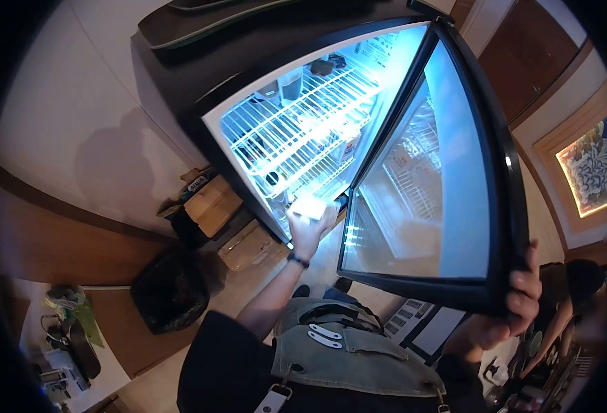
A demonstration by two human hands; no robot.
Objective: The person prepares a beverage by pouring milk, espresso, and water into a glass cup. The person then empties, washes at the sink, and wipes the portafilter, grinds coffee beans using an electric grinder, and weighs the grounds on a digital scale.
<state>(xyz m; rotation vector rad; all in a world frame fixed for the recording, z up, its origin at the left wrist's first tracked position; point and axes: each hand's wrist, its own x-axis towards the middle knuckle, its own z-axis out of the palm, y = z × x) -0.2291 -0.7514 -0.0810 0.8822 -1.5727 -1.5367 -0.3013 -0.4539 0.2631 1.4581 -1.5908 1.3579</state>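
Observation:
A lit fridge point(210, 127) stands in front of me with its glass door point(420, 227) swung out to the right. At the lower part of the fridge opening, my left hand point(308, 230) is closed around a small white item point(309, 208). Glare washes that item out, so its kind cannot be made out. My right hand point(523, 296) grips the outer edge of the door near its lower corner, fingers wrapped over the black frame. White wire shelves point(310, 113) run across the inside, with grey cups point(291, 87) on the upper one.
Cardboard boxes point(210, 206) and a black-lined bin point(169, 289) stand on the floor to the left. A counter point(107, 368) with tools is at lower left. Another person point(565, 310) works at the far right, behind the door.

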